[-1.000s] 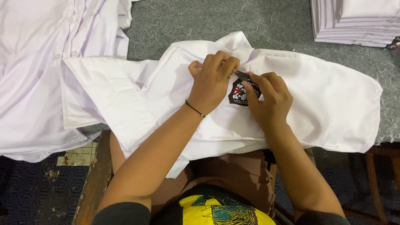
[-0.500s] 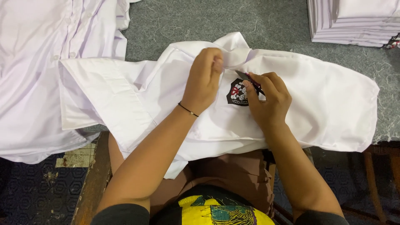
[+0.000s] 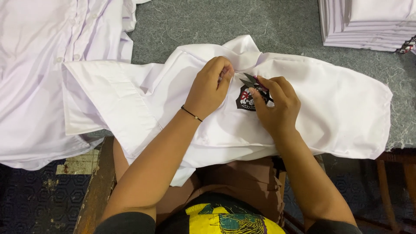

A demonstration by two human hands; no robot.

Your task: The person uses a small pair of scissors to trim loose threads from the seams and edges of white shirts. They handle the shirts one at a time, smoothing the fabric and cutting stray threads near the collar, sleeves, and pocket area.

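Note:
A white shirt (image 3: pixel 329 108) lies spread over the grey table edge and my lap. On its chest is a dark embroidered badge (image 3: pixel 245 100) with red and white. My left hand (image 3: pixel 211 84) pinches the shirt fabric just left of the badge, fingers closed on the cloth. My right hand (image 3: pixel 277 104) holds small thread snips (image 3: pixel 250 80), their blades apart and pointing up-left, just above the badge. A thin black band circles my left wrist.
A heap of loose white shirts (image 3: pixel 47 65) covers the left of the grey felt table (image 3: pixel 277 26), which is littered with thread scraps. A neat stack of folded white shirts (image 3: pixel 368 21) sits at the back right. Wooden table edge (image 3: pixel 93 190) runs below left.
My left hand shifted left off the badge and now pinches cloth beside it. The snips' blades came into view above the badge, which is now more exposed.

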